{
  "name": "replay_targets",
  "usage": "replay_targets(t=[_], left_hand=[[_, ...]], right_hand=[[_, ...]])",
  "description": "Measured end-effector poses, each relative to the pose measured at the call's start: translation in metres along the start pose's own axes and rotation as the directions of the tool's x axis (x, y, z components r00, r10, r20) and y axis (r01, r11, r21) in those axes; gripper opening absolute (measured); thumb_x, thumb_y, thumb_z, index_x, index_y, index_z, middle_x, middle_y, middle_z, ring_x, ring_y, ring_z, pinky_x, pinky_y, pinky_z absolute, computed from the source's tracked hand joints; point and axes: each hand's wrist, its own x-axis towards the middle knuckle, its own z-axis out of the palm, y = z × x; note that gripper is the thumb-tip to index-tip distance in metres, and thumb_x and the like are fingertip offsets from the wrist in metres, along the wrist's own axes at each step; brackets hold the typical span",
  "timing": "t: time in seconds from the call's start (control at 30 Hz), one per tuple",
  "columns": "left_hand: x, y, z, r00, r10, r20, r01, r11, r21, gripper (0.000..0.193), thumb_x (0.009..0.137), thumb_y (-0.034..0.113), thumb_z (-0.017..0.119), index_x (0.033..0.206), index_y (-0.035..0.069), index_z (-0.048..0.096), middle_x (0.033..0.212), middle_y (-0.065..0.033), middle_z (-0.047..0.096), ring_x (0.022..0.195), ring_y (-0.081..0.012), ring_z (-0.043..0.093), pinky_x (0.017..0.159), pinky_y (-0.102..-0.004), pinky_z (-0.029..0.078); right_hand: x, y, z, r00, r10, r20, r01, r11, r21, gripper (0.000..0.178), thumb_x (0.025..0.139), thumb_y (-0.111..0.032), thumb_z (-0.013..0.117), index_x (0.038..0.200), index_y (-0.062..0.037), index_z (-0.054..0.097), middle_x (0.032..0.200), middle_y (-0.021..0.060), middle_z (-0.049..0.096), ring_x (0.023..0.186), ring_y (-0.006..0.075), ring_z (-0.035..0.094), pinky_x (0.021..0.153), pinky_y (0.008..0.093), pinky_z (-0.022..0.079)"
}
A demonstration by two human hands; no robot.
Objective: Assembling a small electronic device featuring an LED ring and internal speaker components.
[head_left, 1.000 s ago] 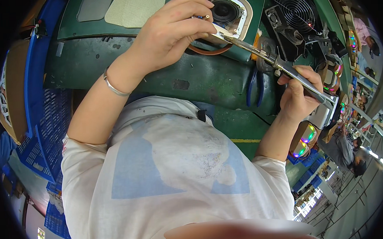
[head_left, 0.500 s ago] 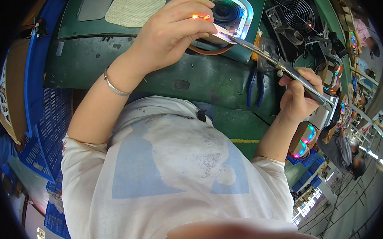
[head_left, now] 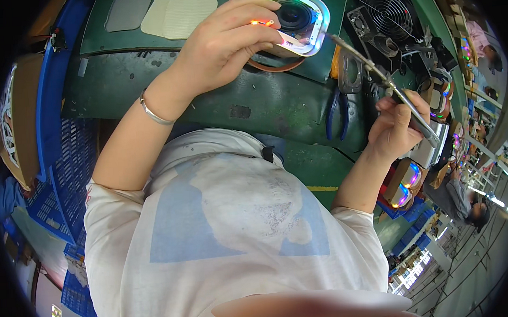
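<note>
My left hand (head_left: 221,46) reaches to the top of the bench, its fingers closed on the near left edge of a speaker (head_left: 294,18). The speaker has a dark round cone inside a white rounded frame lit green, blue and white. Small orange lights glow between the fingers; what they belong to is partly hidden. My right hand (head_left: 397,127) is wrapped around the handle of a long metal soldering iron (head_left: 378,72). The iron's dark tip points up and left, just off the speaker's right side, apart from it.
Blue-handled pliers (head_left: 337,115) lie on the green bench. At the far right stands a black fan (head_left: 388,11) with a wire guard. Cream panels (head_left: 190,17) and a grey panel (head_left: 127,12) lie at the far left. Lit speakers (head_left: 407,183) stand at the right, a blue crate (head_left: 75,160) at the left.
The iron's tip has drawn away to the right from the speaker's near edge, where it was touching or nearly so. My left hand has barely moved.
</note>
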Motion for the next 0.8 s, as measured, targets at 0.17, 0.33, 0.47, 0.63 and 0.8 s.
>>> replay_targets(t=[0.17,0.33,0.47,0.63,0.8], left_hand=[[0.013,-0.010,0.024,0.961,0.061,-0.269,-0.086,0.993,-0.081,0.017,0.081,-0.004,0.068,0.096,0.003,0.069,0.096,-0.0126,0.065,0.100,-0.0314,0.064,0.085,-0.0400,0.052],[0.050,0.044,-0.029,0.731,-0.555,0.398,0.518,0.830,0.206,0.017,0.085,-0.002,0.070,0.101,0.003,0.072,0.123,-0.0140,0.068,0.124,-0.0360,0.060,0.103,-0.0422,0.047],[0.049,0.048,-0.030,0.781,-0.537,0.320,0.469,0.842,0.268,0.021,0.081,0.000,0.074,0.101,0.005,0.073,0.118,-0.0144,0.068,0.116,-0.0347,0.062,0.099,-0.0410,0.049],[0.069,0.077,-0.017,0.786,-0.492,0.374,0.377,0.861,0.342,0.022,0.080,-0.005,0.071,0.101,0.004,0.072,0.110,-0.0137,0.070,0.108,-0.0330,0.066,0.095,-0.0421,0.052],[0.083,0.118,0.023,0.664,-0.412,0.624,0.566,0.823,-0.059,0.024,0.077,-0.008,0.070,0.098,0.002,0.070,0.095,-0.0126,0.071,0.095,-0.0321,0.070,0.082,-0.0386,0.056]], right_hand=[[-0.004,-0.003,0.000,0.981,-0.012,-0.194,0.007,1.000,-0.030,0.028,0.097,-0.017,0.065,0.114,0.0047,0.062,0.093,0.0180,0.069,0.071,0.0213,0.064,0.065,0.0317,0.053],[-0.008,-0.012,-0.016,0.957,-0.008,-0.291,0.002,1.000,-0.022,0.030,0.098,-0.018,0.064,0.115,0.0066,0.063,0.094,0.0167,0.068,0.073,0.0211,0.063,0.067,0.0310,0.051],[-0.015,-0.021,-0.026,0.947,-0.019,-0.322,0.014,1.000,-0.019,0.031,0.097,-0.017,0.065,0.117,0.0068,0.063,0.092,0.0157,0.067,0.075,0.0210,0.062,0.068,0.0309,0.051],[-0.014,-0.041,-0.068,0.917,-0.046,-0.397,0.045,0.999,-0.010,0.022,0.096,-0.009,0.064,0.113,0.0044,0.063,0.092,0.0133,0.067,0.079,0.0227,0.063,0.070,0.0337,0.051],[-0.001,-0.051,-0.115,0.819,0.070,-0.569,-0.060,0.998,0.036,0.017,0.098,-0.018,0.065,0.109,-0.0054,0.065,0.086,0.0032,0.067,0.077,0.0133,0.063,0.066,0.0268,0.049]])
